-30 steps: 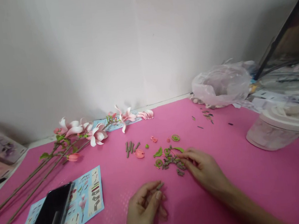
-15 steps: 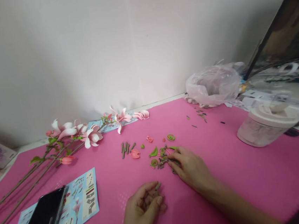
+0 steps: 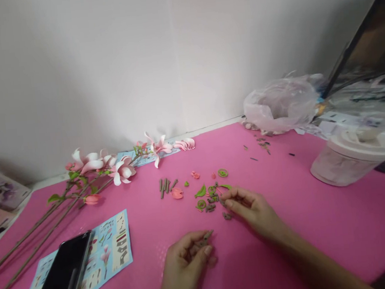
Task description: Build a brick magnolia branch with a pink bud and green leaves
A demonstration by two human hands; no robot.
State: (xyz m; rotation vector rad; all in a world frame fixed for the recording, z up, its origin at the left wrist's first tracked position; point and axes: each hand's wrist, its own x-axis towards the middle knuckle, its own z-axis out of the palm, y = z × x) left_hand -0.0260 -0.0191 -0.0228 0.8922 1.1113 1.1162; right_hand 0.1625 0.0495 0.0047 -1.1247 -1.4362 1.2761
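My left hand (image 3: 190, 258), low in the middle, has its fingers closed on a small brown piece (image 3: 207, 236). My right hand (image 3: 249, 207) is at the right edge of a pile of small brown and green parts (image 3: 212, 199), thumb and fingertips pinched on a small brown piece. Just below its fingertips lies another brown part (image 3: 226, 215). Near the pile are a green leaf (image 3: 201, 191), green rings (image 3: 223, 173) and pink bits (image 3: 195, 175). Several brown sticks (image 3: 165, 185) and a coral bud (image 3: 177, 193) lie to the left.
Flower stems (image 3: 63, 211) with pink-white blooms lie at the left, above a black phone (image 3: 60, 277) on a printed sheet (image 3: 120, 242). A plastic bag (image 3: 280, 104), a lidded tub (image 3: 347, 159) and scattered small bits (image 3: 264, 144) are at the right.
The view has shifted slightly, moving the scene to the right. My right hand has drawn back a little from the pile, uncovering a brown part; its fingertips are now pinched together.
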